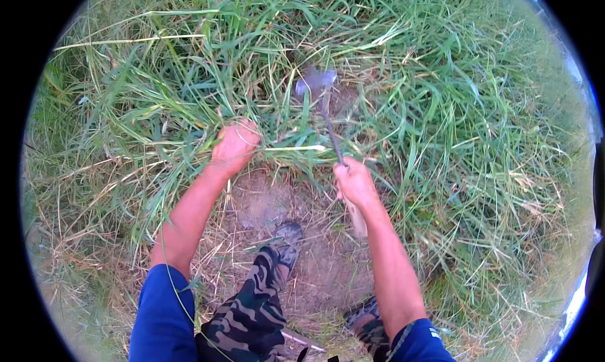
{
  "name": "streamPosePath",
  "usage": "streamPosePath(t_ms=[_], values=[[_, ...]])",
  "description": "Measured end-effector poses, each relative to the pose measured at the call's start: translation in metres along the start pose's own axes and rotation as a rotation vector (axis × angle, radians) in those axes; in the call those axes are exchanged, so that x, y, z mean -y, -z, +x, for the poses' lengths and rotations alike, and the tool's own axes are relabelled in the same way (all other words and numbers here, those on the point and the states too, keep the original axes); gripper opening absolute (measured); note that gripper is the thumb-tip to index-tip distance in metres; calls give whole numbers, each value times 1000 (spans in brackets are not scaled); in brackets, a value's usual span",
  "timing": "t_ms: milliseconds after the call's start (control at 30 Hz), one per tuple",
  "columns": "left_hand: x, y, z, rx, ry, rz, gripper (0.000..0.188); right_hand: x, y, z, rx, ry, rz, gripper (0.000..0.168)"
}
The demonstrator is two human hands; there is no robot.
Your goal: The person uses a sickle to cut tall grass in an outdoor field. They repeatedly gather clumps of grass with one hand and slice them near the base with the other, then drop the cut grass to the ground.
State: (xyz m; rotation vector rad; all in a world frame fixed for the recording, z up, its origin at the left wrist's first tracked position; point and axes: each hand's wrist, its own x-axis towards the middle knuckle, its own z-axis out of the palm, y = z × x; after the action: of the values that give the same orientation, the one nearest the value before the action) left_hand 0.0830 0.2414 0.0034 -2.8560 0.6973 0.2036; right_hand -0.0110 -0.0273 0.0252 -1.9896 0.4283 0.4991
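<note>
My left hand [236,142] is closed around a bunch of long green grass [189,111], whose blades spread up and to the left. A few stems trail back over my left forearm. To the right, my right hand [355,180] grips a bladed hand tool by its pale wooden handle [355,218]. A thin dark metal shank [332,133] runs forward from that fist to a bluish blade [315,81]. Motion blurs the blade, so I cannot tell whether it is a sickle or a small hoe. It is among the grass, ahead and right of my left hand.
Dense tall grass [453,102] stands ahead and on both sides. Bare soil [326,277] with dry straw lies beneath me. My left foot [289,241] is forward in a dark sandal; my right foot [361,312] is farther back. A pale rod [302,339] lies by my legs.
</note>
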Motion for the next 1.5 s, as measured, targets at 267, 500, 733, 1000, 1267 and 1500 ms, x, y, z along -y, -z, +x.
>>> streamPosePath(t_ms=[267, 500, 733, 1000, 1267, 1500], values=[[18, -21, -59, -211, -127, -46, 19, -62, 5, -170, -55, -208, -8, 22], [10, -14, -58, -187, -82, -127, 21, -5, 23, -64, -163, 57, 90, 20], [45, -17, -72, -251, -109, -37, 15, -138, 23, -274, -98, -381, -124, 17], [17, -19, -72, -238, -165, 29, 13, -45, 16, -219, -401, -134, 412, 8], [36, -45, -71, -200, -16, 15, 14, -56, 7, -79, -6, -155, -266, 29], [113, -46, -61, -106, 20, 218, 17, -137, -18, -324, -75, -439, -11, 16]])
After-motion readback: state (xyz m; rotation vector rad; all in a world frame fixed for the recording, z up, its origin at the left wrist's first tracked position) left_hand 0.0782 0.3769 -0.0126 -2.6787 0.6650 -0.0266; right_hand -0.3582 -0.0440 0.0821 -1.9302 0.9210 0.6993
